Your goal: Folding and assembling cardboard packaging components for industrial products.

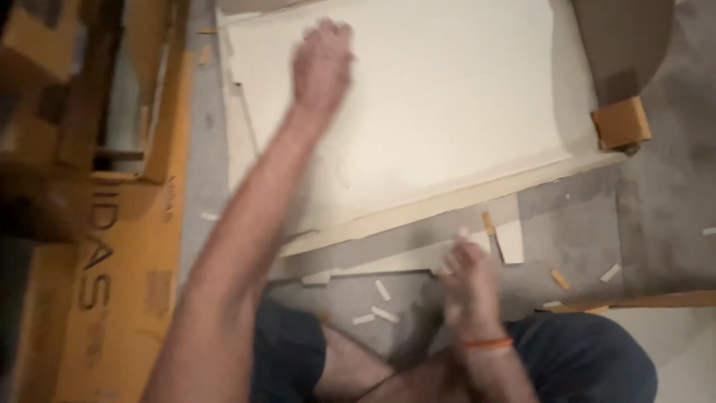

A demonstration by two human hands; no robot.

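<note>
Two hands: both of one seated person, blurred by motion, over a large pale board on a grey floor.
Board: the big cream-white panel (447,97) lies flat on the floor (664,194), filling the upper middle of the view; its near edge runs as a tan strip slanting up toward the right.
Left hand: the left hand (322,63) is stretched far out over the board's upper left part, fingers curled into a loose fist; whether it presses on the surface or grips anything cannot be told through the blur.
Right hand: the right hand (470,280) sits low, close to the body, just short of the board's near edge, fingers bunched together; something small and pale may be pinched in them, but the blur hides it. An orange wristband (488,343) circles the wrist.
Scraps: small white and tan offcuts (384,291) lie scattered on the floor between the knees and the board.
Corner piece: an orange-brown cardboard corner block (620,123) sits at the board's right end.
Carton: a long yellow cardboard box (127,283) lies along the left side.
Legs: dark blue shorts (589,358) and bare knees frame the bottom.
</note>
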